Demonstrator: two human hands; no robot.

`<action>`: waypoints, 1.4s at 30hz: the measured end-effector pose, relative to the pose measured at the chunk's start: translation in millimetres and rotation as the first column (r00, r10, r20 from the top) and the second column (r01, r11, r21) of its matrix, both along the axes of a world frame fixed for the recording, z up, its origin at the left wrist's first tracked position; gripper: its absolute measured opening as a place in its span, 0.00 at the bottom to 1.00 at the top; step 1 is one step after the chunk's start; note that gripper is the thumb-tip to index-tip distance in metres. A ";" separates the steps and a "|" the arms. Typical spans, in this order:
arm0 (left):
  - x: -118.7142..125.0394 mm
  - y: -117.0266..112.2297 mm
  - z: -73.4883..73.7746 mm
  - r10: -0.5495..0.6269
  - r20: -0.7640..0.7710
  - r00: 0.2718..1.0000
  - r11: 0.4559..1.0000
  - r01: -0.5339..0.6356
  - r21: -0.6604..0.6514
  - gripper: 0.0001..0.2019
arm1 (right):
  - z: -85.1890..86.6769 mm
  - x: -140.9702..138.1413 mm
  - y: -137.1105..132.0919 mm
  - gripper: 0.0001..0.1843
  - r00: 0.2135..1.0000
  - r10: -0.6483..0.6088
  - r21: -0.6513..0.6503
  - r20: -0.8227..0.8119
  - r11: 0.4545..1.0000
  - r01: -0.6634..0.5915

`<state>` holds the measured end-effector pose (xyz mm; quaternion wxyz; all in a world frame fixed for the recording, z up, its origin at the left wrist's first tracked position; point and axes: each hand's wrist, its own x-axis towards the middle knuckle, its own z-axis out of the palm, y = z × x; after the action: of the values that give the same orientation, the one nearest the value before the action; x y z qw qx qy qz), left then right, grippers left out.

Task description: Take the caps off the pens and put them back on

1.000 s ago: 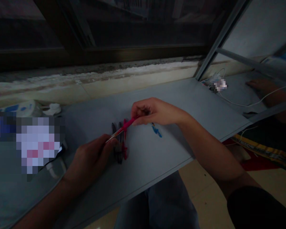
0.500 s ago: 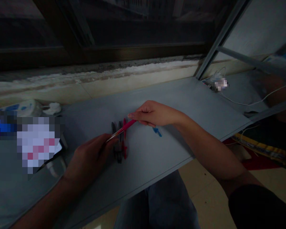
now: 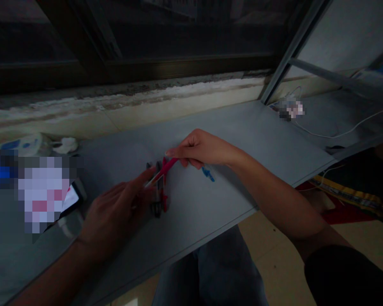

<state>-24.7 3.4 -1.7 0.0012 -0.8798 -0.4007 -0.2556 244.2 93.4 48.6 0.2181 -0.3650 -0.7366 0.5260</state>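
Note:
My right hand (image 3: 201, 148) pinches the end of a pink-red pen (image 3: 162, 172), which slants down-left across the dark pens. My left hand (image 3: 115, 212) is just below it, fingers spread, with the pen's pale tip beside them. I cannot tell whether those fingers touch the tip. Under the pink pen lie several dark pens (image 3: 156, 195) and a red pen-like item (image 3: 164, 199), partly hidden by it and by my left fingers. A small blue object (image 3: 208, 173) lies on the grey desk board (image 3: 230, 127) just below my right hand.
A white tissue (image 3: 65, 145) and a blue-and-white packet (image 3: 28, 145) lie at the back left, beside a pixelated item (image 3: 41, 193). A white cable (image 3: 338, 134) runs from a pixelated device (image 3: 290, 107) at the back right. A dark window frame (image 3: 147, 68) lies beyond the board.
My left fingers have opened and spread, no longer curled around the pen's tip. My right hand has shifted slightly left, with the pink pen still in it.

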 end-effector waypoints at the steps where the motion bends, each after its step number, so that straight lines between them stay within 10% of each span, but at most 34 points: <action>1: 2.2 0.1 0.7 -0.066 0.017 0.998 0.998 0.067 -0.014 0.21 | -2.8 -1.1 2.2 0.30 0.999 -0.036 0.008 -0.023 0.999 0.036; 10: 16.6 -4.0 8.3 -0.387 0.036 0.922 0.920 0.388 -0.050 0.11 | -7.8 -7.7 3.0 0.22 0.990 -0.074 -0.050 -0.117 0.996 0.069; 42: 19.0 -10.6 0.8 -0.365 0.114 0.924 0.899 0.382 -0.216 0.07 | -10.7 -12.4 -2.8 0.19 0.997 0.064 -0.064 -0.051 0.996 -0.067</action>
<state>-5.7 -7.2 -0.9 -0.1655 -0.9247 -0.2517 -0.2329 231.8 90.6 37.8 0.2064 -0.3346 -0.7249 0.5657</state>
